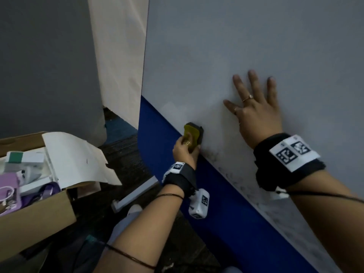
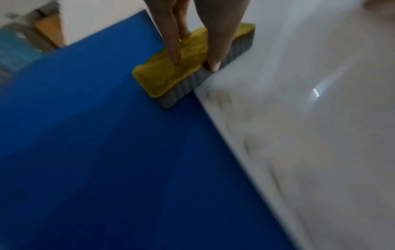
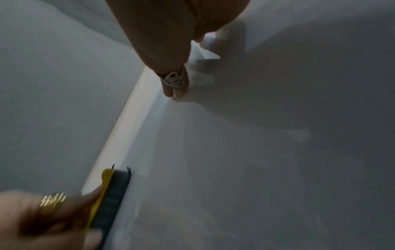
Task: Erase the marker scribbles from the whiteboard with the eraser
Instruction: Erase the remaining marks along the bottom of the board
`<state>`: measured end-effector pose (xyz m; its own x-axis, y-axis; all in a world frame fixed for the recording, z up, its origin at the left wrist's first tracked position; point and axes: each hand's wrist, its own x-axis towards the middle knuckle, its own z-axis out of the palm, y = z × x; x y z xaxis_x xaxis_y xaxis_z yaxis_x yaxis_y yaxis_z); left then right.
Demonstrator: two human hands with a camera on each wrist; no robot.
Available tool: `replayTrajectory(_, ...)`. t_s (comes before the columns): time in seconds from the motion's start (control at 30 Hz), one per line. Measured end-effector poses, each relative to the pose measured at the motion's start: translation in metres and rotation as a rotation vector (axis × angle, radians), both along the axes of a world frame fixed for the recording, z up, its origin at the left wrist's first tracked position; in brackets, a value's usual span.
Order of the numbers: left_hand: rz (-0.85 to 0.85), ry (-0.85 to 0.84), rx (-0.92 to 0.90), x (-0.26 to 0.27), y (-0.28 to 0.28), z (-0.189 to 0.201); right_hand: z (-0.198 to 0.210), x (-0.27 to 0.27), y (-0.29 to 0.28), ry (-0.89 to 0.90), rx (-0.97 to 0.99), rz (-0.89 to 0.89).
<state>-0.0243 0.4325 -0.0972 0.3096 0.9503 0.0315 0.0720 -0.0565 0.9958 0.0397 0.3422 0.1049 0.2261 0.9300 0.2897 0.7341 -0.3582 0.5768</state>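
Presently the left hand (image 1: 184, 149) grips the eraser (image 1: 194, 135), fingers laid along its yellow back and the thumb on the grey felt side, as the left wrist view confirms. The eraser's felt face is pressed against the whiteboard (image 1: 226, 56) at the board's lower left edge, where white surface meets the blue panel (image 1: 157, 123) below it; part of the eraser overhangs the blue. A gold ring (image 1: 187, 142) shows on one finger of that hand.

The right hand (image 1: 256, 113) lies flat on the whiteboard, above and to the right of the eraser, fingers straight and spread, holding nothing. Two thin rings are visible on it.

Faint grey marker residue (image 1: 226, 170) runs along the board's lower edge, right of the eraser; individual strokes cannot be made out. The upper board surface appears smudged grey.

Left of the person, on the floor, stands an open cardboard box (image 1: 39, 211) containing small cartons and purple packaging. A grey bar (image 1: 136, 194) lies on the dark floor nearby.
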Motion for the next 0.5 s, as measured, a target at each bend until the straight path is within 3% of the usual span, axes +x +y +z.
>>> replayTrajectory(0.2, -0.145, -0.008, -0.011, 0.01, -0.12, -0.02, -0.001, -0.009, -0.002, 0.074, -0.076, -0.049)
replayTrajectory(0.3, -0.214, 0.092, 0.098, 0.0, -0.112, -0.019, -0.006, -0.011, -0.016, 0.217, 0.02, 0.071)
replayTrajectory(0.37, -0.219, 0.11, 0.3, -0.015, -0.096, -0.014, -0.011, -0.008, -0.034, 0.274, 0.057, 0.159)
replayTrajectory(0.5, -0.35, 0.138, 0.611, -0.052, -0.077, 0.0, -0.024, -0.02, -0.073, 0.37, -0.056, 0.237)
